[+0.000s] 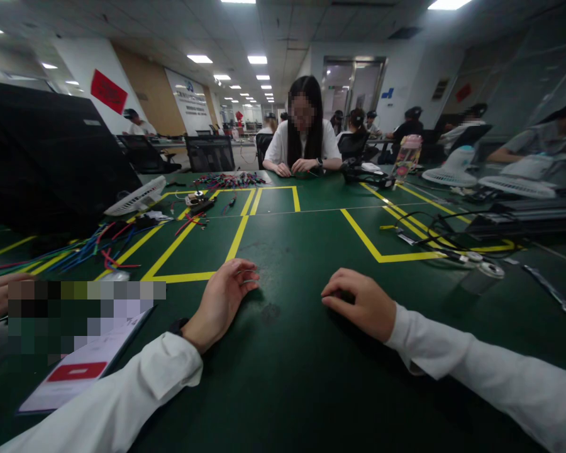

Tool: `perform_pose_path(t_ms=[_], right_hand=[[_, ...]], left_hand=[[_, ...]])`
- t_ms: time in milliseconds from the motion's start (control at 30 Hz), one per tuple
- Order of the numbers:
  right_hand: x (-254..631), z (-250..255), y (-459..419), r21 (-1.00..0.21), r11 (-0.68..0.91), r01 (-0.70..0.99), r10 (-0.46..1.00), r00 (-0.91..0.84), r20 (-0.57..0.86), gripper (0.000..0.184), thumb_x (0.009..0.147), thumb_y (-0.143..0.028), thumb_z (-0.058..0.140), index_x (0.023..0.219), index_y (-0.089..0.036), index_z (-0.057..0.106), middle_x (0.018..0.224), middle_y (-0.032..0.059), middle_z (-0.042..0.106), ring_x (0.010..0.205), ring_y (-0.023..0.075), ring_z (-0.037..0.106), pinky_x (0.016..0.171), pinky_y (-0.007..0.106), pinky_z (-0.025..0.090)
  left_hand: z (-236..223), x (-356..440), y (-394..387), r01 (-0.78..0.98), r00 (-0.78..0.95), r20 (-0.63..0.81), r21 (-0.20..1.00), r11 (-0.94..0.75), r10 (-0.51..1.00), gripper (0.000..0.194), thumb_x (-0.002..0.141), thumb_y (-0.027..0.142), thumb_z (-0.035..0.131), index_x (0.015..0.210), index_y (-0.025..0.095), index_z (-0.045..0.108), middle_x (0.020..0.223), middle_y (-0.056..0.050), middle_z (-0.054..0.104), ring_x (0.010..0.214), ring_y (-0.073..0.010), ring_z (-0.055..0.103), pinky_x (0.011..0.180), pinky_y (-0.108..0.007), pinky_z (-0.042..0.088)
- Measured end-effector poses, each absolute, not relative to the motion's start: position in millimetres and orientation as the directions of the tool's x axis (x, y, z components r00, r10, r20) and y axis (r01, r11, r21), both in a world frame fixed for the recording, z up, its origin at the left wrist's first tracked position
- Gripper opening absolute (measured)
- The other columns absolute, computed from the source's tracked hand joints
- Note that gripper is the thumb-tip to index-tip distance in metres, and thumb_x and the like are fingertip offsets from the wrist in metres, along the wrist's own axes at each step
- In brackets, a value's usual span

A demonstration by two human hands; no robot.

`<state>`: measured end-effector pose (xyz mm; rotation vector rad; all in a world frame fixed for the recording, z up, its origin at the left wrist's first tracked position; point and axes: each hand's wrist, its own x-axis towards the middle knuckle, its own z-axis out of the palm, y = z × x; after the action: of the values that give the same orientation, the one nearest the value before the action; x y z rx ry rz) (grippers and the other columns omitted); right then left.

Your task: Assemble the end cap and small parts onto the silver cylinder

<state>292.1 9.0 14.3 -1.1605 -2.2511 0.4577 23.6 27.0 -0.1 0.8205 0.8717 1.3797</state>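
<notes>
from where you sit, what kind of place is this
Likely a shared electronics workshop or assembly office: loose wires in bundles, a green worktable marked with yellow tape, and several people at desks behind.

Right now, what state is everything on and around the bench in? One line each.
Left hand: fingers loosely bent, holding nothing visible
Right hand: curled, nothing visible in it
Bottle: upright
Far wire pile: heaped, tangled
Left-side wires: loose, spread out
Ceiling lights: lit
Right-side fans: running or off, can't tell
</notes>
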Motion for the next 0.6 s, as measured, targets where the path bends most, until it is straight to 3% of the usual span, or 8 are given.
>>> perform_pose_path(t_ms=[100, 200, 233, 300, 367, 467, 600], right_hand=[[340.3, 38.2, 11.1, -0.316, 0.597, 0.737, 0.729, -0.335, 0.597, 0.014, 0.080, -0.031, 0.055, 0.087, -0.020, 0.062, 0.089, 0.0040, 0.061, 0.084, 0.0145, 0.056, 0.078, 0.031, 0.045], [415.3, 50.9, 7.4, -0.076, 0.386, 0.919, 0.629, -0.202, 0.751, 0.021, 0.076, -0.037, 0.057, 0.086, -0.019, 0.061, 0.090, 0.0065, 0.064, 0.088, 0.0197, 0.058, 0.084, 0.036, 0.043], [441.4, 50.3, 4.3, -0.083, 0.257, 0.963, 0.649, -0.109, 0.753, 0.025, 0.076, -0.040, 0.055, 0.089, -0.020, 0.062, 0.093, 0.0072, 0.064, 0.088, 0.0206, 0.058, 0.082, 0.036, 0.043], [487.3, 43.3, -3.4, -0.222, -0.038, 0.974, 0.738, 0.177, 0.651, 0.029, 0.075, -0.045, 0.054, 0.093, -0.023, 0.061, 0.093, 0.0058, 0.065, 0.077, 0.0199, 0.060, 0.069, 0.033, 0.044], [519.4, 33.3, -10.3, -0.354, -0.198, 0.914, 0.816, 0.354, 0.457, 0.030, 0.072, -0.048, 0.056, 0.091, -0.025, 0.062, 0.087, 0.0048, 0.066, 0.070, 0.0196, 0.061, 0.061, 0.031, 0.043], [539.7, 23.1, -14.4, -0.421, -0.251, 0.871, 0.872, 0.393, 0.292, 0.031, 0.069, -0.048, 0.060, 0.090, -0.026, 0.063, 0.085, 0.0051, 0.067, 0.068, 0.0203, 0.061, 0.058, 0.031, 0.043], [535.6, 24.7, -10.7, -0.384, -0.310, 0.870, 0.846, 0.437, 0.305, 0.031, 0.068, -0.047, 0.061, 0.091, -0.026, 0.063, 0.085, 0.0033, 0.066, 0.070, 0.0198, 0.061, 0.063, 0.032, 0.043]], left_hand=[[-2.3, 22.7, 28.3, -0.463, 0.003, -0.039, 0.886, 0.036, 0.999, 0.014, 0.080, 0.026, 0.053, 0.080, 0.014, 0.060, 0.081, -0.003, 0.060, 0.071, -0.0143, 0.057, 0.063, -0.026, 0.047], [-4.2, 23.2, 28.9, -0.435, 0.005, -0.009, 0.901, 0.011, 1.000, 0.011, 0.079, 0.023, 0.055, 0.085, 0.015, 0.059, 0.081, -0.003, 0.060, 0.071, -0.0131, 0.058, 0.063, -0.025, 0.047], [-4.3, 23.9, 28.7, -0.422, 0.002, -0.001, 0.907, 0.001, 1.000, 0.010, 0.079, 0.021, 0.056, 0.087, 0.015, 0.058, 0.081, -0.002, 0.060, 0.070, -0.0128, 0.058, 0.062, -0.024, 0.047], [-3.7, 25.6, 28.3, -0.401, -0.011, 0.000, 0.916, -0.004, 1.000, 0.012, 0.078, 0.019, 0.055, 0.089, 0.016, 0.057, 0.079, -0.002, 0.060, 0.068, -0.0122, 0.058, 0.061, -0.024, 0.047], [-2.6, 27.4, 28.1, -0.391, -0.026, -0.009, 0.920, -0.002, 1.000, 0.012, 0.078, 0.018, 0.055, 0.089, 0.016, 0.056, 0.078, -0.002, 0.060, 0.066, -0.0118, 0.057, 0.060, -0.024, 0.047], [-2.0, 28.7, 28.2, -0.393, -0.035, -0.009, 0.919, -0.005, 0.999, 0.011, 0.078, 0.017, 0.054, 0.088, 0.015, 0.056, 0.076, -0.002, 0.060, 0.064, -0.0118, 0.057, 0.059, -0.024, 0.046], [-2.9, 28.3, 28.3, -0.388, -0.031, -0.009, 0.922, -0.004, 0.999, 0.009, 0.080, 0.018, 0.052, 0.087, 0.015, 0.056, 0.073, -0.002, 0.060, 0.062, -0.0116, 0.056, 0.058, -0.023, 0.046]])
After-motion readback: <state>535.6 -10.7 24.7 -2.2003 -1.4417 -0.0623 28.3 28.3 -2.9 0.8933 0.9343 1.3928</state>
